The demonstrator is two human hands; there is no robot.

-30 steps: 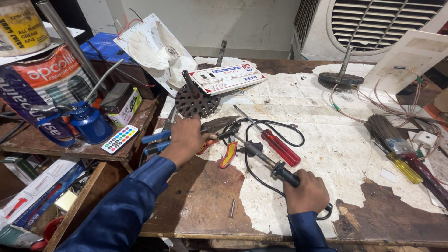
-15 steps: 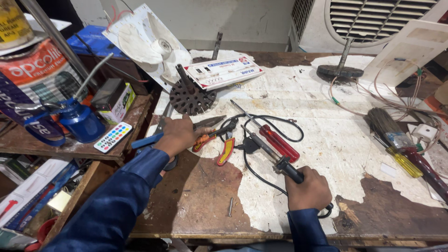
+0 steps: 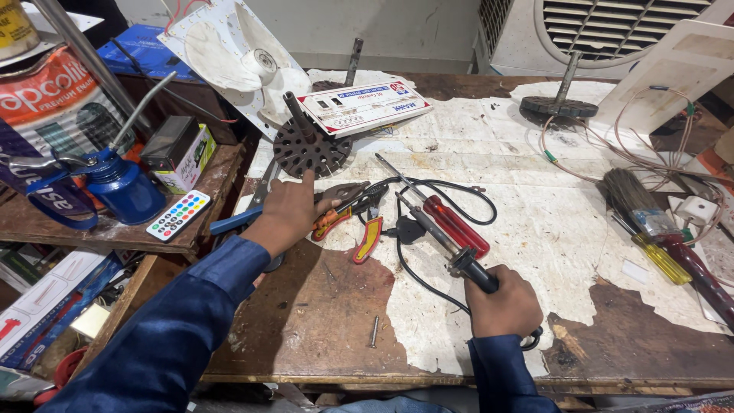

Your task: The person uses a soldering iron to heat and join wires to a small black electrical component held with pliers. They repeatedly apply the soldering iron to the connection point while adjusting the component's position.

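My right hand point(image 3: 505, 306) grips the black handle of a soldering iron point(image 3: 436, 233), whose long metal tip points up and left over the worn workbench point(image 3: 321, 321). My left hand point(image 3: 289, 208) rests on the bench with its fingers on pliers with red and yellow handles point(image 3: 359, 226); one finger points toward a dark round metal rotor with a shaft point(image 3: 310, 145). A red-handled screwdriver point(image 3: 451, 222) lies between the two hands. A black cable point(image 3: 428, 287) loops from the iron across the bench.
A white plastic fan blade point(image 3: 245, 53) and a flat white box point(image 3: 363, 107) lie behind the rotor. A blue oil can point(image 3: 122, 183) and small remote point(image 3: 177, 216) sit on the left shelf. A paintbrush point(image 3: 642, 206), yellow screwdriver point(image 3: 661, 260) and wires lie right.
The view has shifted slightly. My left hand has slid a little toward the pliers and rotor; my right hand still holds the soldering iron in about the same place.
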